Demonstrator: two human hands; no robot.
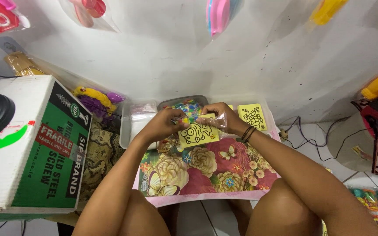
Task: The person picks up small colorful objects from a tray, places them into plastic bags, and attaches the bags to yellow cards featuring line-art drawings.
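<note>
My left hand (pixel 165 123) and my right hand (pixel 222 117) meet over a low table with a floral cover (pixel 206 168). Together they hold a yellow card with a black cartoon outline (pixel 196 133), which sits in a clear plastic sleeve (pixel 215 124). My left fingers pinch its upper left edge near small colourful bits. My right hand grips the sleeve's top right; dark bands circle that wrist. Behind the hands stands a clear box of colourful small items (pixel 188 106). A second yellow card with a turtle-like outline (pixel 253 116) lies to the right.
A large cardboard box with green and white sides (pixel 36 144) stands at left, a black round object on top. A clear plastic tub (pixel 138 118) sits behind the table. Bagged toys hang on the white wall. Cables (pixel 311 140) trail on the floor at right.
</note>
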